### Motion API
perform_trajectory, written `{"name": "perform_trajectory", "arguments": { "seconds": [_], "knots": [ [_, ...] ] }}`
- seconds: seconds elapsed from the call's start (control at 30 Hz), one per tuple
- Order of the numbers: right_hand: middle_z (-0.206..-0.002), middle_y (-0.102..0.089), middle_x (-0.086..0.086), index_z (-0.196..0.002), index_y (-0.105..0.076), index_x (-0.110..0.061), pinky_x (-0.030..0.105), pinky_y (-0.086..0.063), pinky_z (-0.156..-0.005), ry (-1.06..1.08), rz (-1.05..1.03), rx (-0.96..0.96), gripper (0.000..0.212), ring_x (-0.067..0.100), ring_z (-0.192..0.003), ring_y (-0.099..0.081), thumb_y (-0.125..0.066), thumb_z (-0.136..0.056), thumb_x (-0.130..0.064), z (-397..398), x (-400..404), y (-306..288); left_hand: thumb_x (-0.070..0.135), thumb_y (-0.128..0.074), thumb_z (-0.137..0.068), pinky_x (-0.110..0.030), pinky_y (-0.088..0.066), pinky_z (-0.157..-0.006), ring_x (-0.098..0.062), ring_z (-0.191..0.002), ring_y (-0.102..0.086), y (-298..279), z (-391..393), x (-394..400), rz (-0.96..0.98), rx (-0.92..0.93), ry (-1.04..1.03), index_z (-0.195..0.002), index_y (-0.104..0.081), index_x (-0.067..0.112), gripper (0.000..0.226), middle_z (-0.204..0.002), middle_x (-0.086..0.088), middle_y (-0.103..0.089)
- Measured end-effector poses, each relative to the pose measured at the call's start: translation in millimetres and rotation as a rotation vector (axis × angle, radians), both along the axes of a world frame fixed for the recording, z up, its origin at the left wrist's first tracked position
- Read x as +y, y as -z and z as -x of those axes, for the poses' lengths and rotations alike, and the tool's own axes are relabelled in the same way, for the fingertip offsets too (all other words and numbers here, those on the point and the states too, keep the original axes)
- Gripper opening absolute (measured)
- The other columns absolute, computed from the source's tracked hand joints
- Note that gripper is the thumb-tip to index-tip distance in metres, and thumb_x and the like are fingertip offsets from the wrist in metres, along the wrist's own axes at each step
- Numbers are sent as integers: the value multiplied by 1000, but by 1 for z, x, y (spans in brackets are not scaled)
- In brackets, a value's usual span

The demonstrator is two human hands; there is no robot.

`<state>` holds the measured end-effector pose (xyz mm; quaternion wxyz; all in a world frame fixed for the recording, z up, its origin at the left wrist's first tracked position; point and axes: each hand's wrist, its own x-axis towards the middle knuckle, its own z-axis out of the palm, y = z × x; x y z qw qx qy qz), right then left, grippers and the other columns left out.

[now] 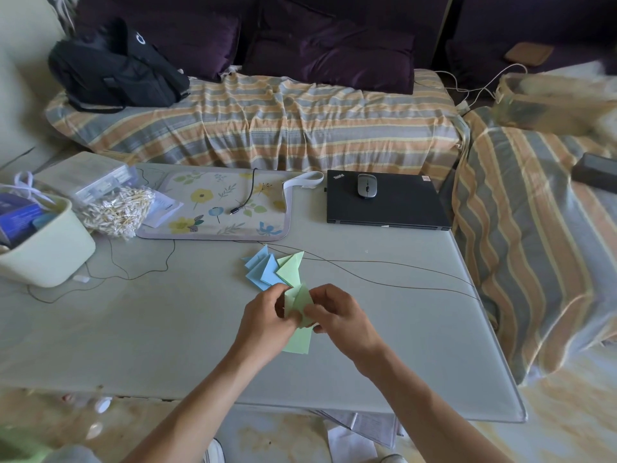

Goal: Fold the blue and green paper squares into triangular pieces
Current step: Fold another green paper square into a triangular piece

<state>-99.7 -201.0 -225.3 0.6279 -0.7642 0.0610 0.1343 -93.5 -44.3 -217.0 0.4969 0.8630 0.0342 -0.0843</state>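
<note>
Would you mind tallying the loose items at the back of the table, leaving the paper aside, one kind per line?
Closed black laptop: 1
Grey computer mouse, resting on the laptop: 1
Floral mat: 1
Bag of cotton swabs: 1
Pale green bin: 1
Total: 5

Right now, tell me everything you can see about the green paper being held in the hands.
The green paper is pale green, thin and matte, already creased into pointed, triangular flaps. It is held above the grey table, roughly upright. The left hand pinches its left side and the right hand pinches its right; fingers hide the middle. Its lower corner shows below the hands. Just behind it lie folded blue pieces and a green piece.
</note>
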Motion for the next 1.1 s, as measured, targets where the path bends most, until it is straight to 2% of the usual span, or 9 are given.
{"name": "perform_trajectory", "arguments": {
  "seconds": [0.07,0.17,0.23,0.33,0.43,0.53,0.77,0.9,1.1],
  "knots": [
    [-78,-75,-1,-90,-69,-12,36,-56,-74,32,98,-13,5,9,-65,-63,-70,-89,-17,-1,-1,3,14,-67,-82,-21,-40,-53,-13,-59,-52,1,1,-1,-41,-39,47,-85,-66,21,8,-66,6,-61],
    [-72,-74,1,-84,-70,-9,37,-54,-71,83,131,-1,9,11,-60,-60,-71,-88,-16,-1,-3,6,10,-62,-81,-20,-36,-53,-9,-57,-44,1,1,-2,-57,-31,58,-84,-64,18,8,-63,6,-55],
    [-72,-75,4,-83,-70,-9,37,-54,-70,111,127,6,10,13,-60,-61,-71,-89,-18,-2,-4,5,10,-61,-82,-23,-36,-55,-10,-58,-44,2,0,-2,-39,15,42,-80,-62,16,7,-64,3,-56],
    [-71,-75,6,-83,-71,-8,40,-57,-73,135,118,12,12,14,-61,-63,-71,-89,-19,-2,-5,6,13,-65,-85,-17,-38,-55,-7,-60,-51,3,-1,-1,-23,48,19,-76,-64,22,13,-64,11,-62],
    [-71,-75,6,-83,-72,-7,44,-57,-74,121,99,28,18,17,-63,-64,-71,-88,-24,-2,-5,7,21,-66,-87,-25,-39,-59,-12,-64,-52,6,-3,1,-52,39,11,-81,-67,16,7,-77,-6,-68],
    [-69,-74,7,-80,-71,-6,37,-52,-68,101,130,33,24,16,-61,-61,-72,-87,-29,-2,-3,7,28,-66,-89,-27,-33,-56,-15,-60,-44,10,-3,3,-118,8,3,-81,-63,7,23,-76,-14,-65],
    [-65,-73,7,-80,-70,-5,30,-47,-62,133,149,33,22,11,-52,-57,-73,-88,-26,-1,-4,4,38,-66,-86,-29,-40,-56,-27,-68,-61,16,-4,5,-88,3,-12,-78,-70,11,28,-74,-10,-71],
    [-64,-73,5,-81,-70,-6,29,-47,-61,131,163,38,22,8,-51,-57,-74,-89,-26,0,-3,5,30,-68,-89,-27,-38,-53,-14,-57,-49,14,-3,3,-101,-25,-23,-77,-70,10,24,-72,-12,-68],
    [-61,-72,2,-82,-69,-5,27,-46,-59,127,160,45,25,9,-52,-57,-74,-89,-28,0,-2,5,29,-67,-87,-27,-36,-51,-15,-53,-44,14,-2,2,-117,-44,-39,-73,-66,5,28,-62,-11,-61]
  ]
}}
